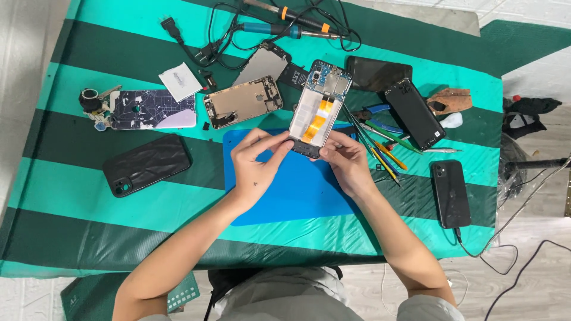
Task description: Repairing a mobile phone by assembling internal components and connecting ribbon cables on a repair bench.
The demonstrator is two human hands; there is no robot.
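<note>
While both hands work: opened phone (318, 110) held above blue mat (285, 196)
Left hand (257, 163): pinching phone's near end
Right hand (346, 161): gripping same end
Table (71, 178): green-striped, screwdrivers (380, 145) right

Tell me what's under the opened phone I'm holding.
Below the opened phone lies the blue mat on the striped table cover. The mat's top edge behind the phone and both hands is hidden.

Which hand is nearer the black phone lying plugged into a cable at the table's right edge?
The right hand. It holds the opened phone's lower end, just left of the black phone. The left hand grips the same opened phone from the far side, farther away.
</note>
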